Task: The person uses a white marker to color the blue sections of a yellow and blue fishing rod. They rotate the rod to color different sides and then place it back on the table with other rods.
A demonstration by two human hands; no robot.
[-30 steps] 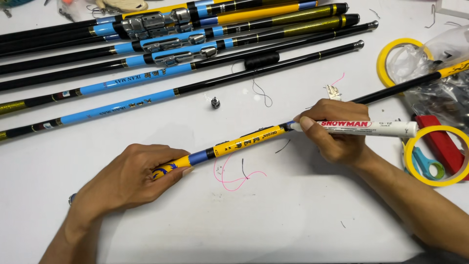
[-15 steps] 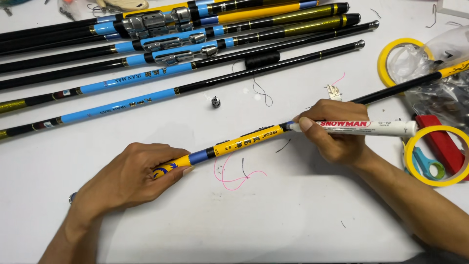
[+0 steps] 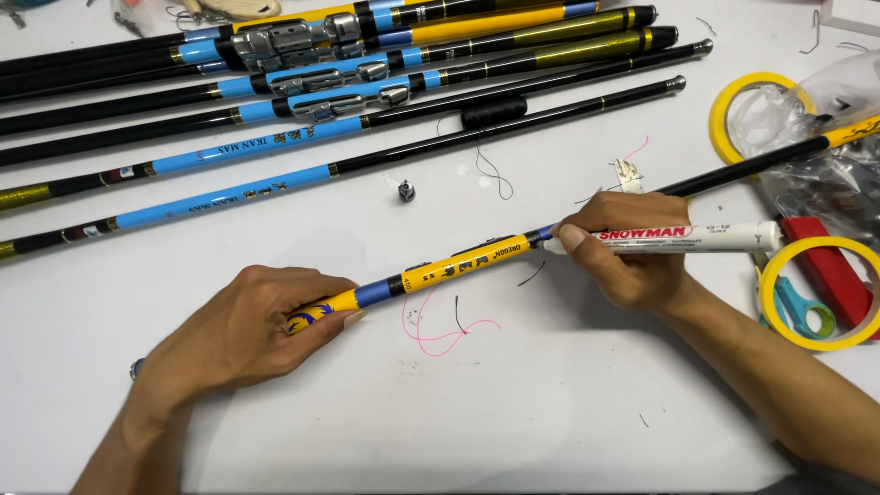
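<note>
A fishing rod with a yellow and blue handle section lies slantwise across the white table, its black shaft running up to the right. My left hand is closed around the rod's butt end. My right hand holds a white marker pen level, with its tip touching the rod just past the yellow section. A loop of pink thread and short black thread bits lie below the rod.
Several blue, yellow and black rods lie side by side at the back. A small metal cap sits mid-table. On the right are two yellow tape rolls, scissors, a red block and clear plastic bags.
</note>
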